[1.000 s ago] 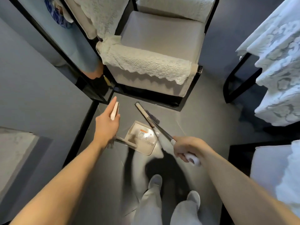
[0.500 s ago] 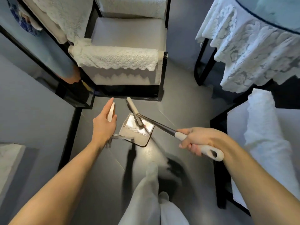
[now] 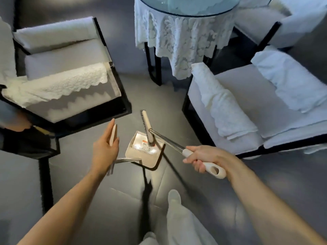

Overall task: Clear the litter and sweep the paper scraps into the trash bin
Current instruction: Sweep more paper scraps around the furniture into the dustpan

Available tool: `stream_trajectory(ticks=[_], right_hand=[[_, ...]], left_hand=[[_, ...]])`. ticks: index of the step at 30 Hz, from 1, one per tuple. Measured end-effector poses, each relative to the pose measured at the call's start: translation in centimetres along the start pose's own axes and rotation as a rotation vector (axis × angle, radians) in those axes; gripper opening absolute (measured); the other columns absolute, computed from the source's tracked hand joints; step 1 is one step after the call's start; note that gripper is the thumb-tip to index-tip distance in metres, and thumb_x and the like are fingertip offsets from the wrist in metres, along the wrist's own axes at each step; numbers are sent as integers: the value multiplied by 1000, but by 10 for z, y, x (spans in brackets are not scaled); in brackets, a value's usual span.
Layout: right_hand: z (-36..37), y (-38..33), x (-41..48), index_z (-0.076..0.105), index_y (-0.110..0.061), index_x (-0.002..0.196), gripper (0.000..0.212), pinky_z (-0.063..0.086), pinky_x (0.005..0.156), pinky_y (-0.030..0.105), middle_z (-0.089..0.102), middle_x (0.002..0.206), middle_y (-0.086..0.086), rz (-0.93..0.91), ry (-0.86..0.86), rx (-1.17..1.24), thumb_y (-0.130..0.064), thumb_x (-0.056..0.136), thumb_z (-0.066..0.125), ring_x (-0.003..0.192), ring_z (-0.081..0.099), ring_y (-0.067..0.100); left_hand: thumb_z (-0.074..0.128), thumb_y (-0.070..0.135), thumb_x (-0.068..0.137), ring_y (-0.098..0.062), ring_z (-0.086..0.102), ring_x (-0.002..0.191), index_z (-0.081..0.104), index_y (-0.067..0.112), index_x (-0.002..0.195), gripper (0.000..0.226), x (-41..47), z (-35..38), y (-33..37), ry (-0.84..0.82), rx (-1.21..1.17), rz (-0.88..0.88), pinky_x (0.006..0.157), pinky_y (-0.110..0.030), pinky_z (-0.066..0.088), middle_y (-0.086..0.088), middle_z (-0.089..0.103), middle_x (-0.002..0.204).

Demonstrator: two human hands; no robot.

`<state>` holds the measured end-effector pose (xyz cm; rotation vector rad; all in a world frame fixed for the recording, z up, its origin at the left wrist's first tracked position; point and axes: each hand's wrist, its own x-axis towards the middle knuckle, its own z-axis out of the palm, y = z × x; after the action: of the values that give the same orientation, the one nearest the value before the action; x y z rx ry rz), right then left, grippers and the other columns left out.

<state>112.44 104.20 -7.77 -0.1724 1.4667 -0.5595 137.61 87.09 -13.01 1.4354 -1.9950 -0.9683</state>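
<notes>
Dark grey floor tiles (image 3: 99,200) are stretching between a left armchair (image 3: 62,57), a right armchair (image 3: 247,96) and a lace-draped glass table (image 3: 184,32). The left hand (image 3: 104,152) is holding the dustpan (image 3: 141,153) by its upright handle, low between the chairs. The right hand (image 3: 203,157) is clenching the broom (image 3: 146,121) handle, with the brush head lying across the pan's mouth.

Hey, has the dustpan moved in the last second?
Yes. The dustpan was in front of the middle of the lace-draped armchair; now it is past that chair's front corner, toward the round table.
</notes>
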Motion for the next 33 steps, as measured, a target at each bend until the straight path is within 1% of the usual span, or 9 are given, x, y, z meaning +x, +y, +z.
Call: stream_trajectory(ticks=[6, 10, 15, 18, 20, 24, 28, 30, 33], right_hand=[[30, 122, -56, 26, -26, 148, 66, 31, 30, 12, 40, 47, -4, 1, 95, 281, 2, 94, 51, 33, 34, 1], [47, 201, -99, 32, -25, 144, 59, 28, 30, 11, 35, 46, -4, 30, 130, 431, 2, 95, 50, 32, 32, 1], [49, 299, -150, 38, -23, 128, 41, 27, 30, 9, 34, 48, -4, 73, 150, 639, 1, 96, 48, 29, 32, 0], [41, 364, -181, 50, -28, 102, 29, 28, 29, 9, 32, 51, -4, 40, 151, 723, 0, 97, 47, 30, 32, -1], [28, 406, -204, 45, -21, 88, 22, 28, 28, 10, 32, 52, -5, 23, 171, 772, 0, 97, 47, 30, 33, -1], [-5, 485, -255, 45, -18, 83, 24, 29, 28, 10, 33, 55, -5, -24, 229, 872, 1, 97, 46, 31, 34, -2], [-48, 547, -302, 51, -13, 90, 17, 31, 29, 12, 40, 45, -3, -80, 343, 934, 3, 95, 47, 32, 36, 2], [-79, 570, -322, 54, -12, 93, 16, 31, 30, 13, 42, 44, -1, -104, 416, 972, 3, 94, 49, 32, 37, 3], [-135, 591, -346, 51, -13, 86, 18, 31, 29, 13, 40, 43, -1, -157, 481, 1027, 3, 93, 51, 32, 36, 3]], left_hand=[[54, 12, 96, -36, 62, 103, 31, 44, 147, 64, -61, 18, 9, -254, 75, 120, 94, -48, 50, -11, 61, 129], [55, 6, 96, -34, 61, 112, 32, 45, 145, 68, -120, 32, 28, -426, 10, 212, 99, -52, 49, 15, 43, 140], [58, 7, 95, -34, 65, 100, 34, 51, 141, 68, -186, 73, 58, -609, 13, 315, 93, -49, 53, 7, 52, 138], [57, 12, 96, -17, 60, 67, 33, 59, 138, 68, -235, 107, 81, -677, 54, 400, 77, -38, 56, -11, 69, 107], [55, 15, 96, -23, 60, 63, 32, 64, 136, 67, -268, 134, 103, -733, 106, 440, 72, -42, 57, -15, 70, 97], [51, 15, 96, -38, 68, 84, 32, 50, 143, 62, -342, 192, 150, -798, 128, 526, 79, -46, 56, -16, 69, 112], [53, 14, 96, -31, 62, 111, 36, 45, 143, 59, -400, 255, 205, -771, 84, 545, 93, -32, 46, -8, 62, 130], [54, 14, 95, -24, 59, 115, 36, 48, 142, 61, -425, 289, 235, -750, 39, 517, 95, -27, 41, -5, 59, 133], [56, 14, 94, -26, 60, 112, 36, 46, 144, 63, -453, 338, 280, -774, 7, 560, 98, -36, 47, -4, 57, 136]])
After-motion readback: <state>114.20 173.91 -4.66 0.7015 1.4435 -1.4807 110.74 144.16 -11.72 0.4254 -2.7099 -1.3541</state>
